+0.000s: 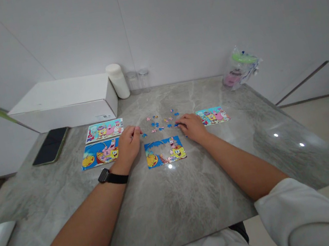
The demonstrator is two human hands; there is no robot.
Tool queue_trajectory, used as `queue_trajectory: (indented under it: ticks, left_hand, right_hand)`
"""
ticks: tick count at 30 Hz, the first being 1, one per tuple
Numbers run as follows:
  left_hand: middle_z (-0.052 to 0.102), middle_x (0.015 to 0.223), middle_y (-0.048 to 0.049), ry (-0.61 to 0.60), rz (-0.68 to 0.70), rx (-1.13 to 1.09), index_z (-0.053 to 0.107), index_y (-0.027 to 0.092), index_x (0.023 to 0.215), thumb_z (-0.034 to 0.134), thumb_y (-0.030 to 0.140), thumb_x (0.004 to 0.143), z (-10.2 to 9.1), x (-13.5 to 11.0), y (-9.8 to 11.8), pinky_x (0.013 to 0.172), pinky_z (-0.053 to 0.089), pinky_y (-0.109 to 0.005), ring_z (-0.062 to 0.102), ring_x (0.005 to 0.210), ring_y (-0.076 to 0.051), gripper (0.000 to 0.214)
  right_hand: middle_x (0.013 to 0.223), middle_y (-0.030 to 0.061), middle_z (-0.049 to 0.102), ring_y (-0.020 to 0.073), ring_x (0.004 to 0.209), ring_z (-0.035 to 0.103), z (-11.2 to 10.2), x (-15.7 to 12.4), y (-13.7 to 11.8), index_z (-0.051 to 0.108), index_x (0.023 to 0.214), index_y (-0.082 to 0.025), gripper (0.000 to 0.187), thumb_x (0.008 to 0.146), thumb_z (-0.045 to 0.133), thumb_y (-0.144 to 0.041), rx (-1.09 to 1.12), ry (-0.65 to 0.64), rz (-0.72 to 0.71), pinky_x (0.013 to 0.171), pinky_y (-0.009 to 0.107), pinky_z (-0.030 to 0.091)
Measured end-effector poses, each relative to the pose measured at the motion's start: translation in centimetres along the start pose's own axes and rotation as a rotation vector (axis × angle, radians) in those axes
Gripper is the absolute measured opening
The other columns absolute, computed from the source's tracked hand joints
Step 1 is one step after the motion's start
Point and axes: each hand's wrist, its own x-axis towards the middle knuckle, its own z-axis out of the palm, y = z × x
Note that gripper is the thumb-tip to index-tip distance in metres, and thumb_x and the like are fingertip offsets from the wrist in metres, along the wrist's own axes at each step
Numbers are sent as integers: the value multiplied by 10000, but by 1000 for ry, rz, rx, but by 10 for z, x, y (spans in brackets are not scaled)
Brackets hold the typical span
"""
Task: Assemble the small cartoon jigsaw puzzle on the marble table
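Observation:
A partly assembled jigsaw puzzle (153, 162) with cartoon figures lies in front of me, its upper middle showing grey tabletop. Beyond it are scattered several loose puzzle pieces (157, 124), blue and pink. My left hand (129, 143), wearing a black watch, rests with curled fingers left of the puzzle, beside a blue piece (144, 135); I see nothing in it. Right of the loose pieces, my right hand (193, 127) has its fingertips closed on a small blue puzzle piece (176, 125) at the table surface.
Two picture sheets (104, 130) lie by my left hand; a finished-looking cartoon picture (214, 116) lies right. Around the grey table (179, 205) are a phone (50, 146), white box (64, 115), white bottle (118, 81), two clear jars (144, 80) and a bagged cup (239, 68).

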Motion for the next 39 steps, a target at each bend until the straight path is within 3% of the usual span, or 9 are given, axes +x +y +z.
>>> queue_trajectory:
  ticks: [13,19,23,30,35,39]
  left_hand:
    - [692,885,-56,-17,0,-16,644,239,818,428,401,1073,0,-1,5,865,504,-382,646,895,-229,371]
    - [685,875,-61,-45,32,-10,636,238,806,425,428,1075,1,-3,10,861,511,-388,654,901,-236,391]
    - [667,862,-61,-51,54,-1,646,235,809,422,433,1076,2,-4,10,847,509,-387,654,893,-236,400]
    - [660,835,-58,-75,89,1,652,233,812,411,432,1081,2,-4,14,832,505,-382,642,860,-233,413]
    - [685,861,-68,-118,186,47,667,232,830,420,415,1085,-1,-8,26,863,493,-414,640,876,-245,399]
    - [719,954,-90,-186,301,69,708,230,924,433,378,1092,-1,-31,61,906,476,-446,652,957,-265,356]
  right_hand:
    - [1078,100,727,258,1003,663,-12,8,4,810,986,-227,136,898,714,-189,15,-150,-24,905,375,502]
    - [1106,93,733,245,996,677,-14,9,6,809,1060,-241,203,904,706,-162,41,-207,-89,910,357,509]
    - [1011,75,727,222,880,669,-18,8,5,805,928,-246,114,843,770,-179,68,-250,-98,823,331,501]
    - [833,25,734,200,770,649,-24,6,3,747,815,-252,124,764,773,-142,125,-317,-94,710,295,454]
    - [790,-1,730,182,726,647,-27,10,-5,757,909,-250,130,790,715,-217,420,-257,22,698,300,469]
    - [858,13,742,179,773,659,-21,10,-20,713,921,-230,225,795,736,-415,903,-69,153,765,326,525]
